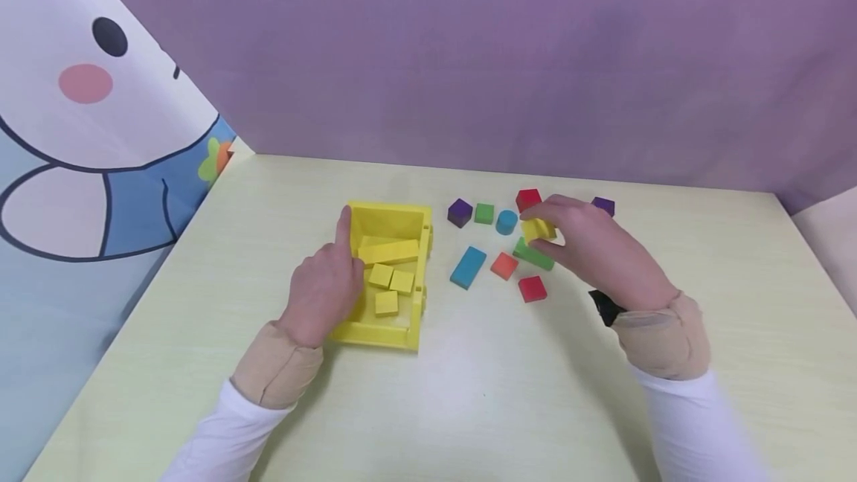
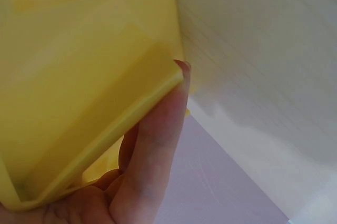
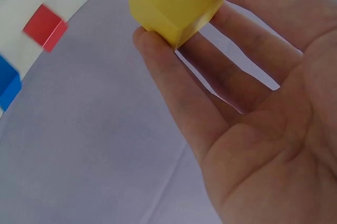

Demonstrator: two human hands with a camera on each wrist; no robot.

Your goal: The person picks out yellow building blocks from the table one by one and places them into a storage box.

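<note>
My left hand (image 1: 326, 292) holds the left side of a yellow bin (image 1: 378, 337), its index finger stretched along the rim. In the left wrist view that finger (image 2: 158, 129) lies against the outside of the bin wall (image 2: 79, 103), with other fingers curled below. Inside the bin are a long yellow block (image 1: 390, 252) and several small yellow blocks (image 1: 386, 303). Above the scattered blocks, my right hand (image 1: 596, 251) pinches a yellow block (image 1: 538, 230) between thumb and fingertips. The right wrist view shows this yellow block (image 3: 168, 3) up close.
Right of the bin lie purple cubes (image 1: 460, 213), a green block (image 1: 484, 214), a blue cylinder (image 1: 506, 222), a blue rectangular block (image 1: 468, 268), an orange block (image 1: 504, 265), red blocks (image 1: 532, 288) and a long green block (image 1: 533, 253). A purple backdrop (image 1: 469, 58) stands behind the table.
</note>
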